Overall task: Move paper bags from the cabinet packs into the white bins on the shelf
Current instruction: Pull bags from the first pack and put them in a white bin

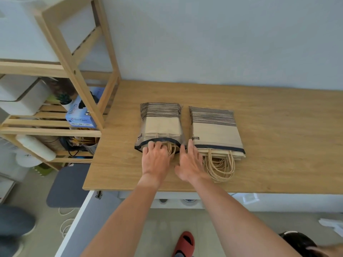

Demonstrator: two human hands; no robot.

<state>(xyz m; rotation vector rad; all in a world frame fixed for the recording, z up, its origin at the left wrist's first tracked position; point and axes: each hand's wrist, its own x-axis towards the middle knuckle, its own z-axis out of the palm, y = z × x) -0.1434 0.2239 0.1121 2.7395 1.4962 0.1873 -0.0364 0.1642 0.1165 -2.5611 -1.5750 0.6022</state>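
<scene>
Two clear plastic packs of striped brown paper bags lie side by side on the wooden cabinet top (278, 127). My left hand (156, 158) reaches into the open mouth of the left pack (161, 125), fingers on the rope handles of the bags inside. My right hand (189, 164) rests open on the cabinet top between the packs, its fingertips touching the left pack's rim. The right pack (215, 128) has its rope handles spilling out towards me. White bins (24, 97) stand on the wooden shelf (61, 65) at the left.
A blue glove box (81, 114), a small plant and a white roll sit on the shelf's slats. An open white cabinet door (78, 219) hangs below the top's left corner. On the floor are a grey mat, a red slipper (184, 243) and a cord.
</scene>
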